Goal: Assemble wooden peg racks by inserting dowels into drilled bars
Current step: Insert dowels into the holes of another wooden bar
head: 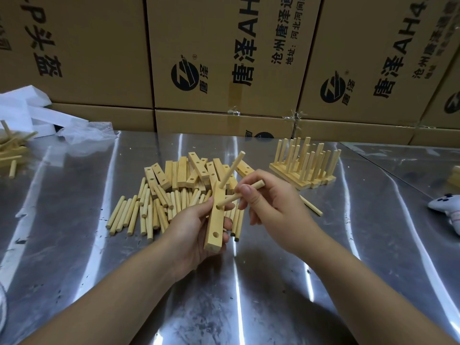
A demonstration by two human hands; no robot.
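Note:
My left hand (191,232) grips a drilled wooden bar (216,220) held upright above the steel table. One dowel (232,168) stands in the bar's top hole, slanting up to the right. My right hand (271,197) pinches a second dowel (230,199) whose tip sits at the middle hole. The lowest hole (216,234) holds nothing. A heap of loose dowels (149,210) and drilled bars (184,173) lies on the table behind my hands.
Several finished peg racks (306,163) stand at the back right. A stray dowel (311,205) lies beside my right hand. White foam and plastic wrap (42,115) and more dowels (12,150) lie at the far left. Cardboard boxes (224,58) wall off the back. A white controller (448,207) rests at the right edge.

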